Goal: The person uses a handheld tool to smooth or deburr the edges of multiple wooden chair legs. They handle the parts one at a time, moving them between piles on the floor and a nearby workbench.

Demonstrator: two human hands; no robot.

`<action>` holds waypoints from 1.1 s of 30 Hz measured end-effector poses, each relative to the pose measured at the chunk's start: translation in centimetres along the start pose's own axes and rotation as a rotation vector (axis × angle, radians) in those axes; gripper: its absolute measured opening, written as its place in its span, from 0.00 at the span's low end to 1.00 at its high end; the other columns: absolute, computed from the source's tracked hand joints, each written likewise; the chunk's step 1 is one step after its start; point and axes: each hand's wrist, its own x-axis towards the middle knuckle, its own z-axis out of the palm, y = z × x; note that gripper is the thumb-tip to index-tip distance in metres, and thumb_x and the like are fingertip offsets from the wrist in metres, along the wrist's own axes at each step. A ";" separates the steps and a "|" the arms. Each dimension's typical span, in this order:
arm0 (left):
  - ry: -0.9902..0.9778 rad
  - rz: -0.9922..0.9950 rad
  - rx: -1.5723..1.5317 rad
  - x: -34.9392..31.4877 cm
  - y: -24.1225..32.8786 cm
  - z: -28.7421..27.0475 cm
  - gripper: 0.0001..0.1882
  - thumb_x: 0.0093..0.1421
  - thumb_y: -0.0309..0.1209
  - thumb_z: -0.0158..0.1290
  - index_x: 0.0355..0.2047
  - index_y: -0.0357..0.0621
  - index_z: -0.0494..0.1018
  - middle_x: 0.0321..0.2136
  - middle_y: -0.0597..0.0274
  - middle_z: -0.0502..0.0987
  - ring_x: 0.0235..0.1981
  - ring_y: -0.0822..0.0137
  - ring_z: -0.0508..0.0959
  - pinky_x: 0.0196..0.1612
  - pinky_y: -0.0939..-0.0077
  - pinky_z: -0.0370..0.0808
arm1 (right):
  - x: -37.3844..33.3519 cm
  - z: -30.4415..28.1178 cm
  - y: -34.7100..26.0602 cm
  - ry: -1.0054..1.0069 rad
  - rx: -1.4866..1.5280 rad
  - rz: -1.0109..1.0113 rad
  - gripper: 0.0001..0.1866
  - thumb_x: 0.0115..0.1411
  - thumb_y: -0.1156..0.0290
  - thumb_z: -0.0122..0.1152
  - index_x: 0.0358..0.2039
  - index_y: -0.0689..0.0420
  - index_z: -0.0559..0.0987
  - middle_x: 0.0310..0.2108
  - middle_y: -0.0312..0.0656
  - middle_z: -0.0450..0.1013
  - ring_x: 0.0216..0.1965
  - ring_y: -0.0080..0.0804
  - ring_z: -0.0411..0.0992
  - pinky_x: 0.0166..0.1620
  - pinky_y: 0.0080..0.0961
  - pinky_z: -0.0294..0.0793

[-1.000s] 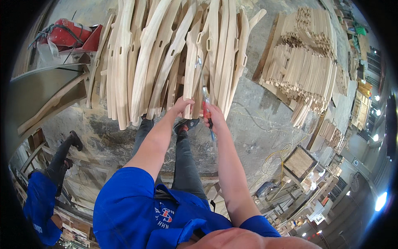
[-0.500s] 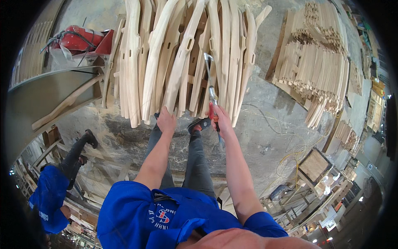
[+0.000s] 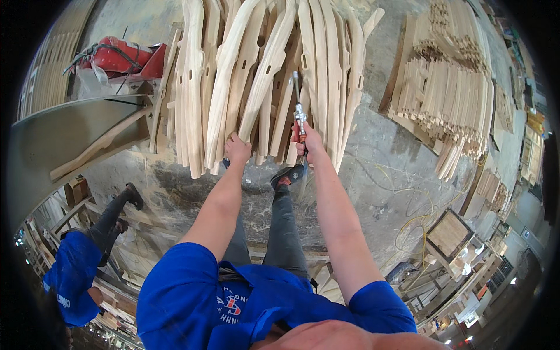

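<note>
A pile of long, pale, curved wooden pieces (image 3: 195, 99), several with slots cut in them, lies in front of me. My left hand (image 3: 237, 149) is closed around the near end of one curved wooden piece (image 3: 269, 69), which slants away to the right across the others. In my right hand (image 3: 310, 144) is an air blow gun (image 3: 300, 114) with a silver body and reddish handle. Its long thin nozzle points away from me, over the right part of the pile. The fingers wrap the handle and hide part of it.
Stacked wooden strips (image 3: 440, 93) stand at the right. A red cylinder (image 3: 119, 55) and a grey panel (image 3: 81, 131) are at the left. A yellow hose (image 3: 421, 224) snakes over the floor. A person in a blue shirt (image 3: 73, 271) is at the lower left.
Both hands have moved a little farther forward, away from my body. The blow gun has turned in my right hand. My left hand stays at the wooden piece's near end.
</note>
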 end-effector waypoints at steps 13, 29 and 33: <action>-0.245 0.144 -0.097 -2.2 10.0 6.7 0.32 0.53 0.42 0.50 0.55 0.41 0.55 0.47 0.43 0.65 0.48 0.47 0.66 0.50 0.58 0.64 | -4.5 -2.8 3.1 0.217 -0.132 -0.121 0.18 0.63 0.53 0.42 0.39 0.55 0.68 0.23 0.40 0.70 0.09 0.19 0.55 0.12 0.18 0.55; -0.172 0.333 -0.637 -5.6 6.3 1.7 0.26 0.56 0.39 0.49 0.51 0.38 0.59 0.32 0.45 0.74 0.33 0.50 0.75 0.36 0.62 0.70 | -8.4 -3.2 6.3 0.206 0.033 -0.245 0.20 0.63 0.53 0.41 0.40 0.59 0.70 0.25 0.42 0.71 0.07 0.19 0.56 0.09 0.16 0.53; -0.427 0.199 -0.838 -7.6 1.3 -2.1 0.28 0.55 0.34 0.52 0.54 0.41 0.57 0.28 0.59 0.74 0.21 0.69 0.74 0.23 0.75 0.71 | -8.5 -3.3 7.0 0.188 -0.039 -0.239 0.19 0.63 0.52 0.39 0.40 0.56 0.69 0.27 0.43 0.72 0.08 0.20 0.56 0.11 0.18 0.53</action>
